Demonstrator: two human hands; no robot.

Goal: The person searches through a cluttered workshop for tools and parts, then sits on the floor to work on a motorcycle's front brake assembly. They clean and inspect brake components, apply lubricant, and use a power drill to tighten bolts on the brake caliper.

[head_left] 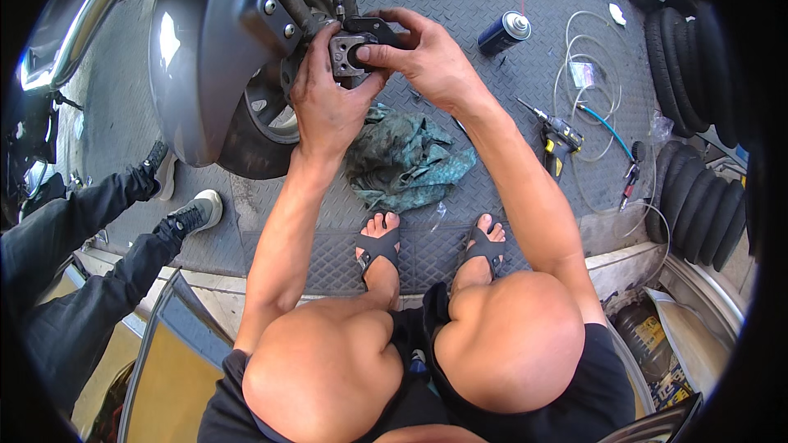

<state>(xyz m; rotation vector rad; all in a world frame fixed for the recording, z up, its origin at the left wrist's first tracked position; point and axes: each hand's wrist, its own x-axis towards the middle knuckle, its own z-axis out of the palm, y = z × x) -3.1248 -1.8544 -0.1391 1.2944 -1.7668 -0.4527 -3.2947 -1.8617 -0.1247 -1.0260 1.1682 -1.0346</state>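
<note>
A grey metal brake caliper (343, 57) is between my two hands, beside the front wheel (283, 119) of a scooter. My left hand (327, 111) is closed round its near left side, with dirt-darkened fingers reaching up along it. From the right, my right hand (427, 61) grips it, thumb pressed at a dark round opening in its face and fingers behind a black bracket (373, 26). A hose fitting (339, 8) comes down just above the caliper. My fingers hide the caliper's back.
A crumpled green cloth (406, 156) lies below my hands. To the right are a spray can (505, 33), a cordless drill (562, 139), a coiled clear hose (574, 57) and stacked tyres (698, 205). The grey fender (205, 66) and another person's legs (107, 279) are leftward.
</note>
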